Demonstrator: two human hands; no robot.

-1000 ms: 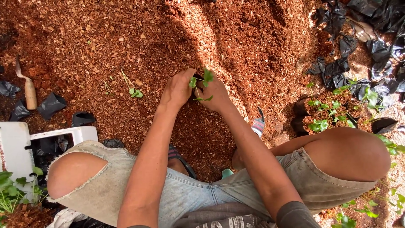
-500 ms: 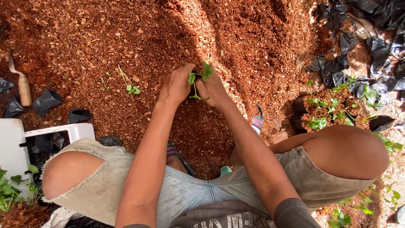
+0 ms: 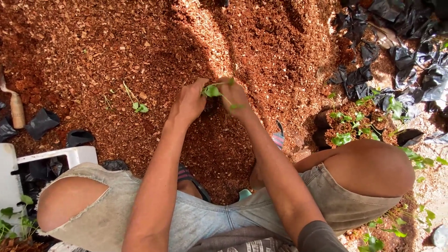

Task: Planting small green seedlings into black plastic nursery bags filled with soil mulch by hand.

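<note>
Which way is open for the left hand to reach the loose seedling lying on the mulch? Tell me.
Probably yes: the loose seedling lies uncovered on the mulch beside the left hand, nothing between, though that hand is on another seedling.

frayed pale denim shorts [image 3: 224, 219], a dark grey sleeve [image 3: 319, 238], striped flip-flops [image 3: 191, 179]; bare arms and knees.

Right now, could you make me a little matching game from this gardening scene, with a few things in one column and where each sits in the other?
Things:
1. seedling
2. trowel
3. potted seedlings
4. loose sprig

Places:
A. far left edge, on the mulch
B. between the left hand and right hand
C. right, above the knee
D. lying alone, left of the hands

Pairs: 1-B, 2-A, 3-C, 4-D
</note>
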